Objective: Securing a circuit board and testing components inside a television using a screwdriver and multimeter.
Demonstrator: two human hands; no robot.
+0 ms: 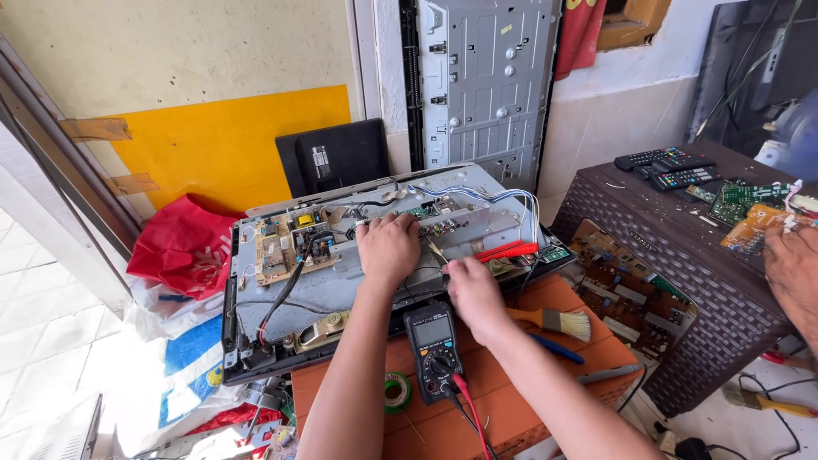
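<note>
An opened flat-screen set [341, 281] lies back-up across an orange stool [503, 400], its grey metal chassis and circuit boards exposed. My left hand [388, 247] rests flat on the chassis by a green board with round sockets [443, 226]. My right hand [473, 290] is closed around a thin probe whose tip touches the chassis near a red-handled screwdriver [507, 250]. A black digital multimeter [433, 349] with red and black leads sits on the stool below my hands. A tan power board [294, 243] is at the left.
A paintbrush [558, 322] and a blue pen [554, 347] lie on the stool. A dark wicker table [682, 255] at right holds remote controls [669, 168] and circuit boards; another person's hand [792, 273] is there. A red bag [183, 247] sits at left.
</note>
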